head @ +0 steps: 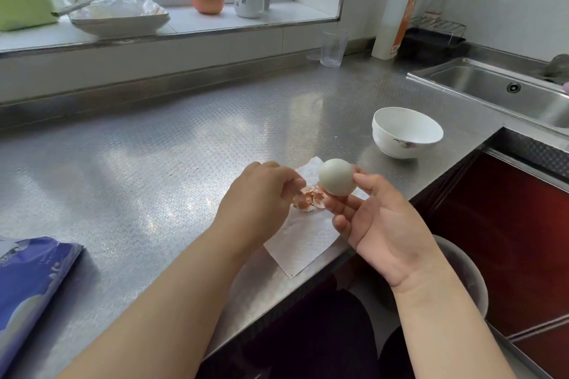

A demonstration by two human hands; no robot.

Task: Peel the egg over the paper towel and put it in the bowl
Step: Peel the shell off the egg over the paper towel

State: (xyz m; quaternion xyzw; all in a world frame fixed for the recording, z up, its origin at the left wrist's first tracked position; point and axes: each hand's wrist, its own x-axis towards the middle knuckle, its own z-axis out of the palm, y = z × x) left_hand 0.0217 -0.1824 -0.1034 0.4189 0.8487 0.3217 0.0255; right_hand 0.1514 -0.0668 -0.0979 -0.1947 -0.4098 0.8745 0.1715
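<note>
Egg (336, 176), peeled, smooth, white and oval, being pinched at fingertips of right hand (380, 226), palm turned up, just above far corner of white paper towel (303, 240) lying on textured steel desk (160, 163). Left hand (261, 197) hovering at 9 o'clock of egg, fingers curled in, seemingly pinching a shell scrap, though hard to tell. Brown broken eggshell pieces (308, 201) lying on towel between both hands. White round ceramic bowl (407, 132) sitting at 1 o'clock of egg, well apart.
</note>
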